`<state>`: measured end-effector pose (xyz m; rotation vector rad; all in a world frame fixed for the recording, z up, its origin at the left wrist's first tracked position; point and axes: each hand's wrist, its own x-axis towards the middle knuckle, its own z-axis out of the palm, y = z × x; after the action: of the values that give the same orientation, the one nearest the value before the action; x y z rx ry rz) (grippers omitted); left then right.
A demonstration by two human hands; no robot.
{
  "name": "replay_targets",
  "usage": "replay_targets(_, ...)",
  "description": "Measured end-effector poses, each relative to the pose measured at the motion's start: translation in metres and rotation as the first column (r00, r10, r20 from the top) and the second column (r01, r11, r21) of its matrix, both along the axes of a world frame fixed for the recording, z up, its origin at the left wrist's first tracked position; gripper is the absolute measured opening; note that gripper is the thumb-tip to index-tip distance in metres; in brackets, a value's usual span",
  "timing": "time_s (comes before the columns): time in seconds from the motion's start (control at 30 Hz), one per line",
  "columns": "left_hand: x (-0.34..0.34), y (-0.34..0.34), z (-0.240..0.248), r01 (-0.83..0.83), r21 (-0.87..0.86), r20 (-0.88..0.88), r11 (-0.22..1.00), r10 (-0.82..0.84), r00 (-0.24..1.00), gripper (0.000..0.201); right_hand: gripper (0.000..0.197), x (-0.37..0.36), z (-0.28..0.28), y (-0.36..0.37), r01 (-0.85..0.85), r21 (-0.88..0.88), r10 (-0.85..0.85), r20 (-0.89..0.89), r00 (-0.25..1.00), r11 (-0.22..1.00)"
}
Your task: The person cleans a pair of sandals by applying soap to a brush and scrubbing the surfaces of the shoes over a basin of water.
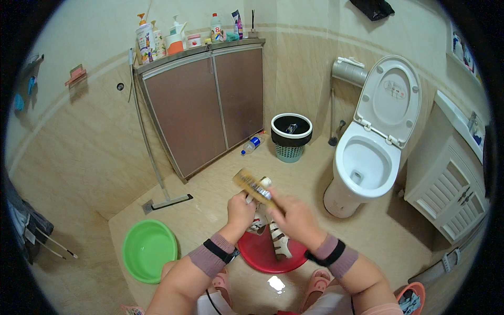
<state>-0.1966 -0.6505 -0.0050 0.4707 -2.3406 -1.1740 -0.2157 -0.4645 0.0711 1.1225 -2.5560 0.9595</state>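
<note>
In the head view, we see a bathroom floor (210, 202) with plenty set about it. A green basin (149, 252) stands to our left, and beyond it a floor squeegee (173, 202) leans against a brown cabinet (184, 110), whose top carries a row of bottles (160, 41). A plastic bottle (253, 143) lies at the cabinet's foot, near a lined waste bin (289, 152). To our right stand the toilet (344, 202), its lid raised, and a white cabinet (446, 189).

Between our pink slippers (317, 283) and the toilet is a round red plastic piece (273, 266), with a striped white shoe (282, 247) on it, partly covered by our right forearm.

Our right hand (296, 218) reaches inward over it, grip wrapped about the end of a wooden brush (255, 190) slanting up to the left. Our left hand (241, 214) is fisted just beside, grip closed on a white item (266, 182) that the brush mostly hides. Both forearms converge from below, wrists banded in black.
</note>
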Motion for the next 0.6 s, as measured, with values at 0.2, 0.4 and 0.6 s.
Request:
replay_targets(0.2,0.004,0.001,0.008,0.023,0.010,-0.033,1.000,-0.023,0.999,0.022,0.047,0.003,-0.003,0.001,-0.005,0.008,0.005,-0.036,0.999,1.000)
replay_targets(0.4,0.005,0.013,0.019,0.031,-0.022,-0.107,0.999,-0.033,0.994,0.020,0.046,-0.019,0.003,0.009,0.138,0.011,-0.138,0.061,0.989,0.990)
replay_targets(0.6,0.003,0.011,0.013,0.070,0.070,-0.067,0.995,-0.065,0.996,0.025,0.045,-0.008,0.004,0.001,0.033,0.008,-0.033,-0.050,0.998,0.999)
